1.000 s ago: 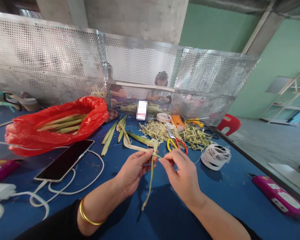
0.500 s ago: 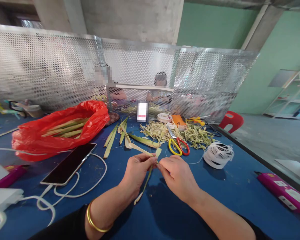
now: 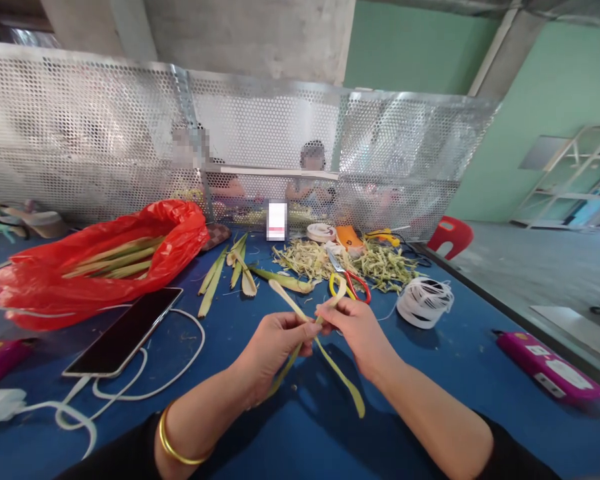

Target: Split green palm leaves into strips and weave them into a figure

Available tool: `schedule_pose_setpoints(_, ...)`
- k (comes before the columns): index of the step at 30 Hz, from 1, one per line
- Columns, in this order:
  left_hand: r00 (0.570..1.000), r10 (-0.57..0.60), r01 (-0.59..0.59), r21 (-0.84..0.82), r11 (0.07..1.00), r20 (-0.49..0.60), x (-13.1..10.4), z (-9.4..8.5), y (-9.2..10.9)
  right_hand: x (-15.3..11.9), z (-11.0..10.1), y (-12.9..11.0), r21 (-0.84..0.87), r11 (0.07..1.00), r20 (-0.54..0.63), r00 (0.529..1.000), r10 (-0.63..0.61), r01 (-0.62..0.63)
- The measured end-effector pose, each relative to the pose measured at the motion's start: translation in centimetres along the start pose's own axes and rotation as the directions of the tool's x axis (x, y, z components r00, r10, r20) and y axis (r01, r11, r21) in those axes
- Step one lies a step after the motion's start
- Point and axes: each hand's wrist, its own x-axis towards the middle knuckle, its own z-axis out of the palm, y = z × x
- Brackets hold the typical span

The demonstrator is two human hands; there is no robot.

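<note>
Two pale green leaf strips (image 3: 338, 371) cross in an X over the middle of the blue table. My left hand (image 3: 275, 347) pinches them near the crossing, thumb on top. Close beside it, my right hand (image 3: 353, 327) pinches the upper end of one strip between thumb and fingertips. Just beyond my hands lie scissors (image 3: 351, 283) with one red and one yellow handle. Several loose leaf pieces (image 3: 213, 280) rest to the left of them, and a heap of short trimmings (image 3: 305, 260) lies behind.
A red plastic bag (image 3: 45, 287) holding long leaves is at the left, with a cabled phone (image 3: 125, 333) before it. A white cord roll (image 3: 424, 303) and a purple box (image 3: 550, 367) are at the right. Behind a perforated metal screen (image 3: 270, 120), people sit.
The strips now spread into a wide X, one tail hanging to the lower right. My right hand has shifted slightly up to a strip's upper end. The whole view has shifted a little.
</note>
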Motion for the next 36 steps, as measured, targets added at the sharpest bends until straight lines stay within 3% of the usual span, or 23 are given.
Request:
schedule_pose_setpoints(5, 0.999, 0.032, -0.033, 0.081, 0.996, 0.019, 0.3, -0.1, -0.2, 0.2, 0.1, 0.6, -0.09, 0.993, -0.102, 0.992, -0.079, 0.07)
schedule_pose_setpoints(10, 1.0, 0.001, 0.0, 0.056, 0.998, -0.009, 0.5, -0.1, -0.5, 0.4, 0.0, 0.8, -0.172, 0.98, -0.102, 0.987, -0.121, 0.102)
schedule_pose_setpoints(18, 0.997, -0.028, 0.023, -0.057, 0.998, -0.076, 0.9, -0.5, -0.9, 0.8, -0.8, 0.1, -0.185, 0.974, 0.012, 0.991, -0.131, 0.131)
schedule_pose_setpoints(23, 0.993, -0.022, 0.009, -0.113, 0.994, -0.114, 1.0, -0.9, -0.5, 0.0, -0.9, -0.8, -0.394, 0.906, 0.189, 0.978, -0.087, 0.156)
schedule_pose_setpoints(27, 0.992, 0.024, -0.036, -0.09, 0.995, -0.127, 1.0, -0.9, -0.5, -0.5, -0.7, -0.8, -0.564, 0.799, 0.213, 0.972, -0.102, 0.207)
schedule_pose_setpoints(31, 0.987, 0.08, -0.084, -0.021, 0.996, -0.138, 0.9, -0.5, -0.4, -0.4, -0.9, -0.7, -0.599, 0.734, 0.221, 0.947, -0.234, 0.321)
schedule_pose_setpoints(34, 0.997, 0.058, -0.055, 0.073, 0.996, -0.049, 0.5, -0.1, -0.4, -0.3, -0.9, -0.8, -0.611, 0.668, 0.177, 0.896, -0.408, 0.425)
schedule_pose_setpoints(36, 1.0, 0.02, -0.021, 0.119, 0.993, 0.013, 0.1, 0.3, -0.5, -0.3, -0.8, -0.8, -0.586, 0.667, 0.218, 0.883, -0.417, 0.46)
